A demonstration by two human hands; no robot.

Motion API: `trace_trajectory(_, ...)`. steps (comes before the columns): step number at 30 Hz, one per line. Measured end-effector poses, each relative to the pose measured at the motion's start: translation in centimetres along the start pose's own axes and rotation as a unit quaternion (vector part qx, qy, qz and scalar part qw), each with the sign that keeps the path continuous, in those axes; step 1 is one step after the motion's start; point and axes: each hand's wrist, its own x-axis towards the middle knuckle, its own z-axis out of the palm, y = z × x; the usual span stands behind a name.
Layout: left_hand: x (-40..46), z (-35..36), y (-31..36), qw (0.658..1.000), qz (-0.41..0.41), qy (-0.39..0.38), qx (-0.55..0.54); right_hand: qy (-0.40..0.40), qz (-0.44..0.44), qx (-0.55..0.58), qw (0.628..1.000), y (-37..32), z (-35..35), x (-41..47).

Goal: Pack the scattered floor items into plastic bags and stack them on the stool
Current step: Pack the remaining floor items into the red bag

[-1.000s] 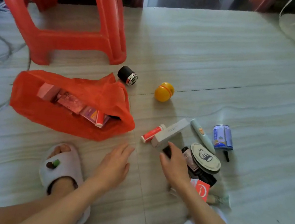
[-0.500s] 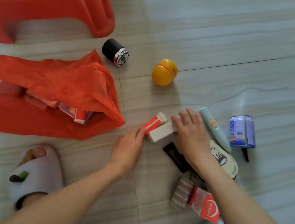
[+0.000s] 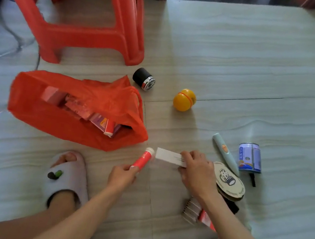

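Pale streaked floor tiles [image 3: 247, 57], grout lines crossing; widest open stretch lies upper right, past the clutter. Far left: cable loops [image 3: 7, 46] on floor. Red plastic stool [image 3: 80, 27] stands upper left, its near leg just beside a black cylinder w/ silver grille end [image 3: 143, 79], lying on its side. Below stool: orange plastic bag [image 3: 63, 123] flat on floor, mouth gaping to the right, boxes visible inside; bag's right edge near the hands. White slipper w/ foot [image 3: 68, 175] bottom left, apart from bag. Left hand [image 3: 122, 177] fingers curled round lower end of a red tube w/ white cap [image 3: 144, 159], cap end tilted up-left toward bag mouth; can't tell if tube is off the floor. Yellow ball-shaped item w/ orange band [image 3: 184, 100] sits alone in centre, bare floor all round it. Right hand [image 3: 198, 171] pinches right end of a white box [image 3: 168, 155], box blurred, just right of tube cap. Under/behind rt wrist: round tin w/ printed lid [image 3: 229, 182], a ribbed pack [image 3: 191, 210] w/ red end. Pale green pen-shaped device [image 3: 224, 152] lies diagonal, touching or nearly touching tin; blue can [image 3: 250, 156] just beside it, small black piece [image 3: 252, 178] below can. Right of can: open tile to frame edge.
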Motion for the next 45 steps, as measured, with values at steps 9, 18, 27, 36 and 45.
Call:
trace_trajectory(9, -2.0, -8.4, -0.4, 0.964, -0.040, 0.126, -0.231, -0.162, 0.128, 0.377, 0.903, -10.4, -2.1, 1.3)
trace_trajectory(18, 4.1, -14.4, 2.8, 0.945, -0.021, 0.208, -0.250, -0.156, 0.288, 0.645, 0.691, -18.2, 0.2, 7.4)
trace_trajectory(27, 4.6, -14.2, 4.6, 0.954, 0.094, 0.182, -0.217, -0.099, 0.295, 0.835, 0.454, -21.6, 2.4, 12.2)
trace_trajectory(36, 4.2, -16.1, 2.5, 0.920, 0.094, 0.346, -0.160, -0.035, 0.275, 0.525, 0.805, -21.5, 2.5, 10.7)
trace_trajectory(45, 6.4, -14.9, 2.1, 0.971, -0.029, 0.215, -0.097, 0.049, 0.283, 0.131, 0.949, -15.1, 1.5, 11.6)
